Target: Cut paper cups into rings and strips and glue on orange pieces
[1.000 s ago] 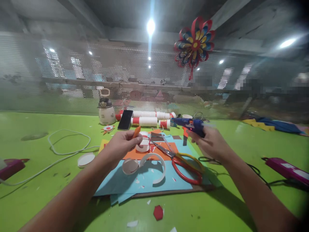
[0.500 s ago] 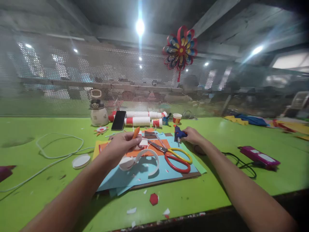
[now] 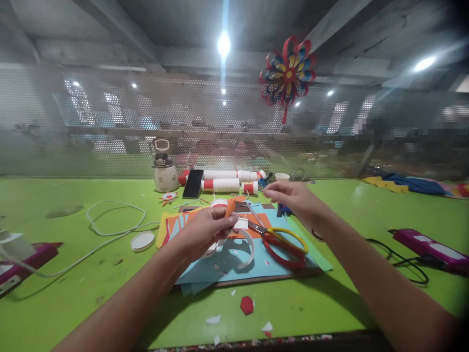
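Note:
My left hand pinches an orange paper piece above the stack of coloured sheets. A white cup-like piece shows just behind its fingers. My right hand is raised, thumb and fingertips close together; whether anything small is between them is not clear. Beneath it lies a blue glue gun, mostly hidden by the hand. Scissors with red and yellow handles rest on the light blue sheet, beside a curled white strip.
Behind the sheets are a phone, paper cups and a bottle. Purple power strips lie at both sides, with cables. A white lid sits left; a paper flower hangs above.
My right hand has let go of the blue glue gun and lifted above it. My left hand still holds the orange paper. The whole view has shifted, moving the scene rightward.

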{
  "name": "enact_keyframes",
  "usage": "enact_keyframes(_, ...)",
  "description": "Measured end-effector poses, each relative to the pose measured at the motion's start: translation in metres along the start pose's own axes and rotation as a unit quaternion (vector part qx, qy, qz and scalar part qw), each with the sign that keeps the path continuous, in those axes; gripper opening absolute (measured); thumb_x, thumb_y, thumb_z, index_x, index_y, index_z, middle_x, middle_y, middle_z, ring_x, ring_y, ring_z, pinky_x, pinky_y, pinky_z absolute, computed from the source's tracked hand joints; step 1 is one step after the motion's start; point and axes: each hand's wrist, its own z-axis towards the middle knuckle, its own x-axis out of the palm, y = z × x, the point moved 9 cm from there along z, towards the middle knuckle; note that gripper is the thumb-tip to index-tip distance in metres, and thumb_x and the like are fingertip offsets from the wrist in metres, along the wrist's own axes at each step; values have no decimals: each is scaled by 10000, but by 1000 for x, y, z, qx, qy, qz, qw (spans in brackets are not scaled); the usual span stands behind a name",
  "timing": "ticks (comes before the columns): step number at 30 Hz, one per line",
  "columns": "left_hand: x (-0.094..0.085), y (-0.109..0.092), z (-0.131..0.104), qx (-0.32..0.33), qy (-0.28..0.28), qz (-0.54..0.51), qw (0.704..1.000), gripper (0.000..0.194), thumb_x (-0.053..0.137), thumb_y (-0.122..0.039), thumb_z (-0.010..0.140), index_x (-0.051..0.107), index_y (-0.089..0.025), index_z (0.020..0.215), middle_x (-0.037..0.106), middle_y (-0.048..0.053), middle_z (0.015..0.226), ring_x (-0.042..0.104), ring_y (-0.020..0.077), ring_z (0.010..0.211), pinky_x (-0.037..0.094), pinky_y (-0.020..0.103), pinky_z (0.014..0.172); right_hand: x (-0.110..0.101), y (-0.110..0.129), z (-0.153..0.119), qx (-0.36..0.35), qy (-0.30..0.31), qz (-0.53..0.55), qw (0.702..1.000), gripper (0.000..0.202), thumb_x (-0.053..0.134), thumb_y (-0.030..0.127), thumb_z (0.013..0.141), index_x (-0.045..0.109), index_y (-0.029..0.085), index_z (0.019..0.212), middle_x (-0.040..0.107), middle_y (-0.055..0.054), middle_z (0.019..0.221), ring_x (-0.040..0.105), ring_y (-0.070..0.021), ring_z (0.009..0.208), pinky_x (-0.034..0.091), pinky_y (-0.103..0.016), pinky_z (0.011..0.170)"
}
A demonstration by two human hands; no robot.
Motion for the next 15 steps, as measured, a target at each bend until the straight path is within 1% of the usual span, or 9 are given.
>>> enact_keyframes(2,5,0,-2,3,9,2,1000,272,749,-360,707,626,-119,735,509,-17,640,359,72,554,224,251,543,31,35,-8,-24,61,85,994,215,602,360,909,662,157,947,689,-41,952,645,-187,904,509,-402,837)
enact_keyframes(3,7,0,-2,6,14,4,1000,270,745,-362,711,631,-121,751,509,-17,648,365,74,559,226,253,547,43,46,-12,-27,83,122,989,192,634,347,882,667,159,906,696,-37,906,647,-181,868,511,-382,815)
enact_keyframes(5,11,0,-3,15,29,10,999,269,733,-371,720,632,-127,769,512,-18,661,363,76,559,224,256,550,59,55,-16,-18,102,187,977,184,692,358,821,667,176,838,698,-44,844,642,-179,802,510,-345,752)
enact_keyframes(9,14,-1,-4,24,52,39,998,263,708,-380,724,614,-134,741,483,-34,624,322,75,537,210,256,544,73,45,-19,21,99,285,953,203,763,328,727,613,192,737,674,-28,749,609,-152,689,477,-304,654)
enact_keyframes(12,15,1,-5,15,47,67,997,243,677,-365,731,594,-137,706,453,-41,610,323,76,537,215,249,540,79,40,-21,40,94,336,936,222,781,314,692,604,182,708,663,-15,705,597,-136,655,467,-297,651)
enact_keyframes(15,18,3,-5,10,46,101,994,215,640,-351,752,594,-144,714,431,-52,582,306,78,519,210,246,523,82,40,-23,46,95,374,922,204,792,293,675,632,170,703,670,-14,697,604,-134,657,469,-296,665)
